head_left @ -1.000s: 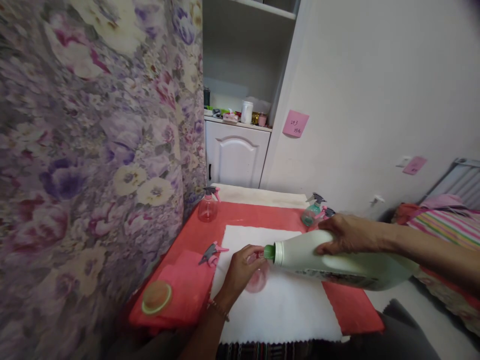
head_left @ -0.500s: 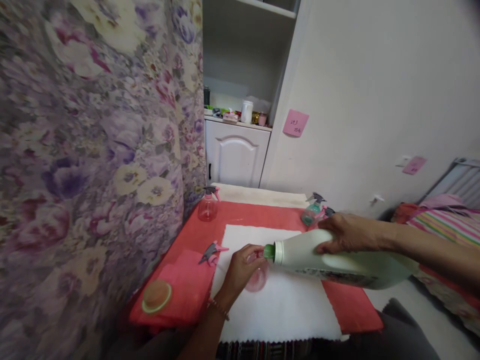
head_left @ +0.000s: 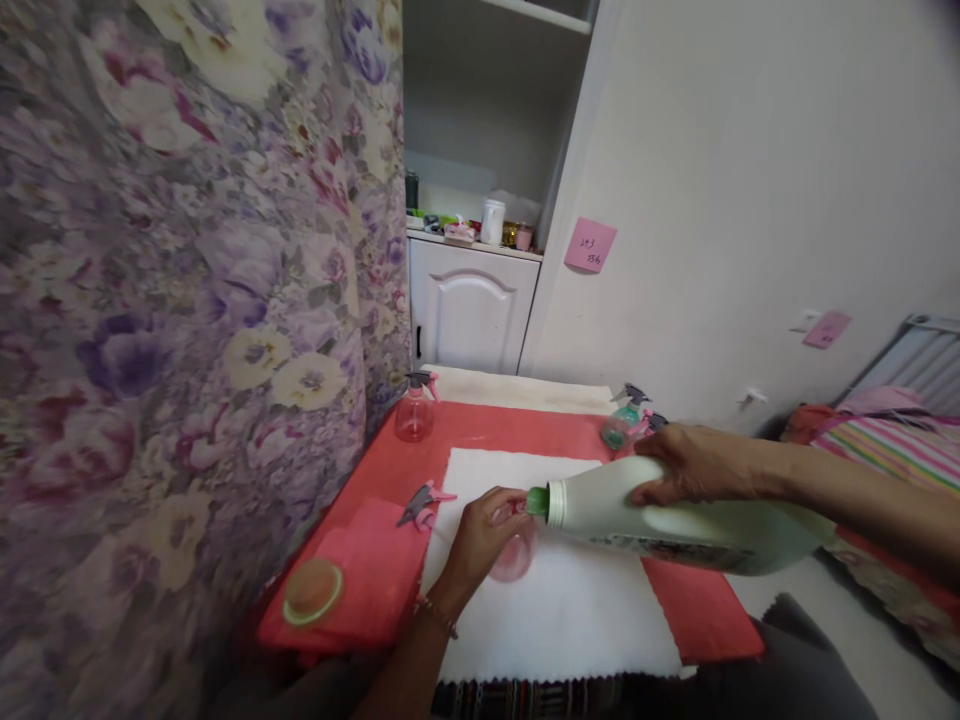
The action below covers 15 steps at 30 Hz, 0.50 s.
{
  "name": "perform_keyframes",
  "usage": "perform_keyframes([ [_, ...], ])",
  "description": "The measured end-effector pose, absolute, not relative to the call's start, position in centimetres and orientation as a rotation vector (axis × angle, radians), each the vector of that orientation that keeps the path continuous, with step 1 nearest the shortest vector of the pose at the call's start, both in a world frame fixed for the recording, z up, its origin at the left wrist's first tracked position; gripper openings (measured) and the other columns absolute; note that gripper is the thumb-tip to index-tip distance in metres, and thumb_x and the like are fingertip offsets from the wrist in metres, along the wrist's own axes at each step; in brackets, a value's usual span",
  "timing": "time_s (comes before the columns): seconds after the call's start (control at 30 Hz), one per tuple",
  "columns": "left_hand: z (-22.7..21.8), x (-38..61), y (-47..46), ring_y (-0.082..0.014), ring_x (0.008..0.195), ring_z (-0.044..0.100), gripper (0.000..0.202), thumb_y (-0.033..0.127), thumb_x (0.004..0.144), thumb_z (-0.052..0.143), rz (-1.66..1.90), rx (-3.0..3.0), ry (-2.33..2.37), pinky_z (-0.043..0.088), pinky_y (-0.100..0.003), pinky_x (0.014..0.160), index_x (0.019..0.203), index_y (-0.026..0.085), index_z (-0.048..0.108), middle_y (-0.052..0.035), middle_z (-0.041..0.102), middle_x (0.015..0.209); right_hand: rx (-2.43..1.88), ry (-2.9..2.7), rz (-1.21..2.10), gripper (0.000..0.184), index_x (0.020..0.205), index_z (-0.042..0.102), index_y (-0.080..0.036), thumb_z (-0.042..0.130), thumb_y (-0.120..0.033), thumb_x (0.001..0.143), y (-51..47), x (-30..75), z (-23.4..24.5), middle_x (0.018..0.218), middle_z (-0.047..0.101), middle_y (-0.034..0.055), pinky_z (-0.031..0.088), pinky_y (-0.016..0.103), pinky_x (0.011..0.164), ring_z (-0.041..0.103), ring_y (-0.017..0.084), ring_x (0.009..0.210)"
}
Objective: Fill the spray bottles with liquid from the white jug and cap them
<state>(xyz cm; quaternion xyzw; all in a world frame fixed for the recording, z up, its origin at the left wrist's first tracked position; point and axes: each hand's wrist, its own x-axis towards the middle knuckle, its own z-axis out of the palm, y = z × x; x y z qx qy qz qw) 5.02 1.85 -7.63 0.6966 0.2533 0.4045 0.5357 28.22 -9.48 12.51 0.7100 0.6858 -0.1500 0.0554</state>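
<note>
Over the white cloth point(head_left: 570, 620), the left hand point(head_left: 481, 535) clasps the pink bottle point(head_left: 516, 560) near its neck! At right, the right hand point(head_left: 679, 465) grasps the tipped pale-green jug point(head_left: 712, 530), its green spout point(head_left: 537, 501) at the bottle's mouth.

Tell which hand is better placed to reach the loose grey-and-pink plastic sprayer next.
Probably the left hand: it is nearer the sprayer, though holding the round pink transparent plastic bottle. The right hand grips the pale-green plastic jug, farther away.
</note>
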Motion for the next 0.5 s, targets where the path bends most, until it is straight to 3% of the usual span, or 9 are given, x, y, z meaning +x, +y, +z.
perform_keyframes([
  [0.5,-8.07,5.19,1.93,-0.0209,0.088,0.065,0.019,0.016,0.074,0.067,0.963,1.680,0.600,0.048,-0.029,0.080,0.091,0.020,0.076,-0.0050,0.073,0.091,2.132,2.151,-0.444,0.034,0.076,0.063,-0.019,0.068,-0.053,0.076,-9.40,28.80,12.19,0.066,0.063,0.0010,0.039,0.026,0.050,0.056,0.014,0.057],
])
